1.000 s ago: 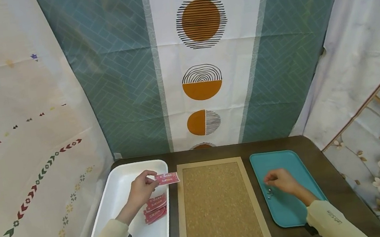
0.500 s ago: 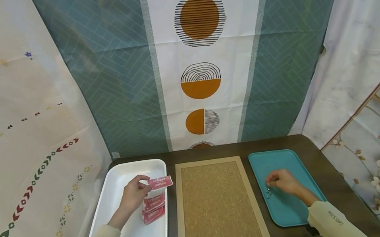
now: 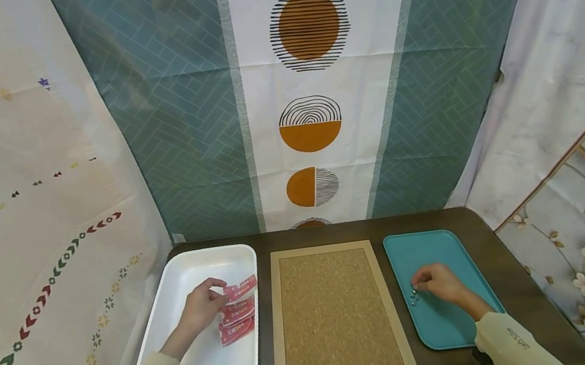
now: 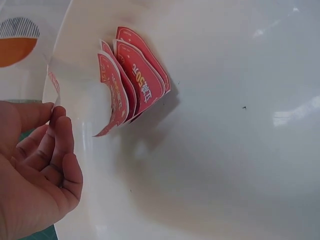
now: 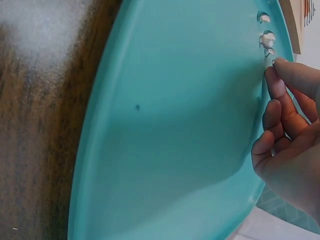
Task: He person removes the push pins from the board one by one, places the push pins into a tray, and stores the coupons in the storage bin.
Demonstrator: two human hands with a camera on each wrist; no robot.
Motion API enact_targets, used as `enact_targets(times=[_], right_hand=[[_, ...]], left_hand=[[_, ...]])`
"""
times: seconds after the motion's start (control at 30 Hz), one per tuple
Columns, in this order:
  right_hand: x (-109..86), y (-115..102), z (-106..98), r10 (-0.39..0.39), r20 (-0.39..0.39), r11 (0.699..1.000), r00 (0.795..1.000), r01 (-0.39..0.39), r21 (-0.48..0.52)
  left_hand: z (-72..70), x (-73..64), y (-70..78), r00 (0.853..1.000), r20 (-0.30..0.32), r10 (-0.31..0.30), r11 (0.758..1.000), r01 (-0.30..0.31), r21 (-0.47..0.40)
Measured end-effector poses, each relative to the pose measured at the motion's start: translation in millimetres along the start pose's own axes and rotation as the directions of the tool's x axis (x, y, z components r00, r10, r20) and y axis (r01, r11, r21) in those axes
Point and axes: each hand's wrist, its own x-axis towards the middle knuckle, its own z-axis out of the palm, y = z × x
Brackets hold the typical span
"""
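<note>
Over the white tray [image 3: 174, 296], my left hand [image 3: 198, 309] pinches a red printed coupon [image 3: 242, 288] by its end between thumb and forefinger. In the left wrist view that coupon [image 4: 54, 82] is seen nearly edge-on. Several more red coupons [image 4: 142, 82] lie curled and overlapping in the tray. On the other side, my right hand [image 3: 439, 282] is low over the teal tray [image 3: 429, 248]. Its thumb and forefinger meet on a tiny silver thumbtack [image 5: 274, 62], mostly hidden by the fingertips. A few shiny dome-headed thumbtacks [image 5: 268, 39] lie just beyond them.
Between the two trays a wood-framed cork board [image 3: 338, 318] lies on the dark table [image 3: 373, 228]. Patterned cloth [image 3: 196, 127] hangs behind the table, with more curtains [image 3: 570, 140] at both sides.
My left hand has moved left and down with the coupon, from beside the cork board's edge to close by the other coupons. My right hand has barely moved.
</note>
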Motion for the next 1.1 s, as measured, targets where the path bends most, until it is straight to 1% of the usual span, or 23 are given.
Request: enact_targets(times=[0.07, 0.23, 0.3, 0.47, 0.53, 0.6, 0.7, 0.8, 0.93, 1.03, 1.1], right_hand=[[-0.5, 1, 0, 0.010, 0.002, 1.000, 1.000, -0.010, -0.006], [-1.6, 1, 0, 0.005, 0.009, 1.000, 1.000, -0.005, -0.022], [-2.0, 2, -1, -0.019, 0.011, 0.999, 1.000, 0.020, -0.030], [-3.1, 2, -1, -0.032, 0.014, 0.999, 0.999, 0.033, -0.034], [-3.0, 2, 0, -0.018, 0.015, 0.999, 1.000, 0.018, -0.026], [-3.1, 2, 0, -0.013, 0.017, 1.000, 1.000, 0.013, -0.020], [-3.1, 1, 0, -0.003, 0.015, 1.000, 1.000, 0.003, -0.027], [-1.9, -5, -2, 0.029, -0.009, 0.999, 1.000, -0.030, -0.046], [0.6, -15, -6, 0.004, -0.050, 0.996, 0.999, -0.008, -0.091], [2.7, -22, -9, -0.051, -0.077, 0.991, 0.996, 0.041, -0.128], [3.9, -25, -11, -0.072, -0.100, 0.987, 0.992, 0.056, -0.153]], left_hand=[[0.4, -0.1, -2.6, 1.000, 0.009, -0.016, 1.000, 0.016, 0.010], [0.5, -1.0, -7.6, 0.999, 0.024, -0.035, 0.998, 0.034, 0.043], [0.9, -1.4, -9.1, 0.998, 0.032, -0.045, 0.998, 0.043, 0.054], [2.5, -2.1, -13.7, 0.995, 0.058, -0.076, 0.994, 0.071, 0.079], [2.6, -2.0, -15.6, 0.995, 0.066, -0.078, 0.993, 0.072, 0.089], [2.8, -1.6, -17.6, 0.995, 0.072, -0.073, 0.993, 0.065, 0.099], [1.8, -3.8, -19.4, 0.996, 0.075, -0.038, 0.992, 0.029, 0.122], [0.7, -6.3, -22.0, 0.998, 0.066, -0.016, 0.988, 0.006, 0.155], [-0.5, -8.6, -23.8, 0.998, 0.056, 0.003, 0.983, -0.013, 0.182], [-2.6, -8.7, -22.7, 0.999, 0.040, 0.020, 0.980, -0.028, 0.195], [-5.0, -7.8, -20.6, 0.999, 0.021, 0.039, 0.978, -0.042, 0.203]])
